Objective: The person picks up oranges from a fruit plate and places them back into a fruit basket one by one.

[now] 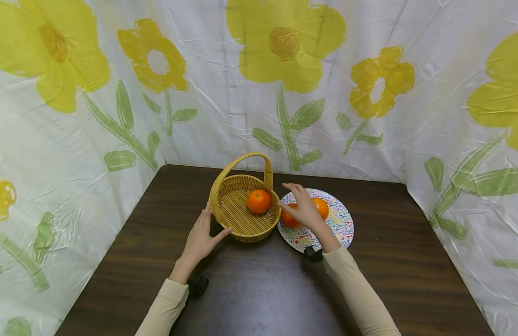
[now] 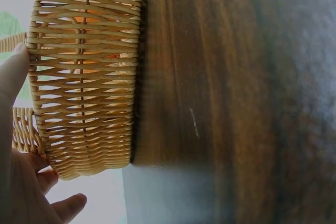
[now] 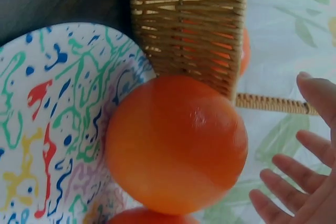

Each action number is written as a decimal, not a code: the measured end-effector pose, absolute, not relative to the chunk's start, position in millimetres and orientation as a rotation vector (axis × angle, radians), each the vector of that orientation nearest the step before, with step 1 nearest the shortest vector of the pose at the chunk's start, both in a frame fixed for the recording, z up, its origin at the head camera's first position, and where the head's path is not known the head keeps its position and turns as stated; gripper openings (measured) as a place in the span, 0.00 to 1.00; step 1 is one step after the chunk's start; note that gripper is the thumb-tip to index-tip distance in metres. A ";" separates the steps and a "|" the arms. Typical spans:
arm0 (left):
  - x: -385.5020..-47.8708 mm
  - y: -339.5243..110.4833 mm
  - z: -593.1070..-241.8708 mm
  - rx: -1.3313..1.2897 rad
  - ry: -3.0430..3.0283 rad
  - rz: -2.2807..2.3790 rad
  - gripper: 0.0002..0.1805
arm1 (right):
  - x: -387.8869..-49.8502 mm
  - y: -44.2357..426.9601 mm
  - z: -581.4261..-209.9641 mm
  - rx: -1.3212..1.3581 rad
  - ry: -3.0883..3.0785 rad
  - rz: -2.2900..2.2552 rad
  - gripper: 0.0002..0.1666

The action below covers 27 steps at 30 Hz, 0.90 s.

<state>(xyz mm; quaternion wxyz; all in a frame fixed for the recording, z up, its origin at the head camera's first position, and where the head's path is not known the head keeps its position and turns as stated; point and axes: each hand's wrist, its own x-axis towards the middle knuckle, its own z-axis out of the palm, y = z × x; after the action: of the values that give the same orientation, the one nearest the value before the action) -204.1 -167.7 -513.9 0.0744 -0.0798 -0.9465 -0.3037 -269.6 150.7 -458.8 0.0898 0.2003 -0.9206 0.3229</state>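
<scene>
Two hands, neither gripping anything, lie before me in the head view. I have the left hand (image 1: 201, 238), fingers spread and nearly straight, against the left side of the wicker basket (image 1: 233, 210). I have the right hand (image 1: 306, 211) open above the patterned plate (image 1: 339, 225), partly screening the left orange fruit (image 1: 289, 220); the right orange fruit (image 1: 322, 208) lies beside it. Another orange fruit (image 1: 259, 201) sits inside the basket, toward its right. Beneath: dark table (image 1: 242, 289); far side: flowered curtain (image 1: 212, 130).
</scene>
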 end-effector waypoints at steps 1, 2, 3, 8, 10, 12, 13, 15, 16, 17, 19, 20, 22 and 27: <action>-204.2 -167.7 -513.9 -0.239 -2.842 -0.910 0.54 | -269.3 152.1 -458.9 0.590 -2.744 0.955 0.37; -204.4 -167.7 -514.0 -0.241 -2.841 -0.911 0.54 | -269.0 153.5 -458.8 0.587 -2.748 0.951 0.37; -204.4 -167.7 -514.1 -0.242 -2.840 -0.911 0.54 | -268.7 154.9 -458.8 0.580 -2.756 0.944 0.37; -204.9 -167.9 -515.0 -0.250 -2.829 -0.923 0.53 | -267.4 162.3 -456.2 0.584 -2.789 0.960 0.38; -205.3 -168.1 -515.1 -0.251 -2.825 -0.924 0.53 | -267.4 165.1 -455.2 0.586 -2.795 0.973 0.39; -205.6 -168.1 -515.0 -0.252 -2.823 -0.925 0.53 | -267.8 168.1 -455.0 0.585 -2.808 0.959 0.40; -205.6 -168.1 -514.8 -0.252 -2.823 -0.923 0.53 | -268.0 169.6 -455.3 0.586 -2.815 0.946 0.40; -205.5 -168.0 -514.6 -0.251 -2.822 -0.923 0.53 | -268.2 172.5 -456.0 0.600 -2.830 0.909 0.40; -205.3 -168.0 -514.4 -0.250 -2.823 -0.924 0.53 | -268.3 173.9 -456.5 0.610 -2.838 0.887 0.40; -205.1 -167.9 -514.3 -0.250 -2.824 -0.924 0.53 | -268.2 175.2 -456.9 0.620 -2.846 0.869 0.40; -204.6 -167.7 -514.1 -0.249 -2.825 -0.927 0.54 | -267.7 177.6 -457.9 0.642 -2.858 0.842 0.39; -204.4 -167.6 -514.0 -0.247 -2.826 -0.928 0.54 | -267.5 178.8 -458.5 0.661 -2.862 0.819 0.39; -204.1 -167.5 -513.7 -0.245 -2.830 -0.930 0.54 | -266.7 180.5 -459.9 0.678 -2.880 0.789 0.39; -204.1 -167.8 -513.2 -0.246 -2.832 -0.929 0.54 | -264.6 182.7 -463.0 0.742 -2.905 0.719 0.40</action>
<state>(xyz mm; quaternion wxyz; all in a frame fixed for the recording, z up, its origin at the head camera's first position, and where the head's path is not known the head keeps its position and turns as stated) -204.1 -167.8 -513.2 0.0755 -0.0819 -0.9443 -0.3097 -264.6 182.7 -463.0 0.0293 0.2406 -0.9418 0.2331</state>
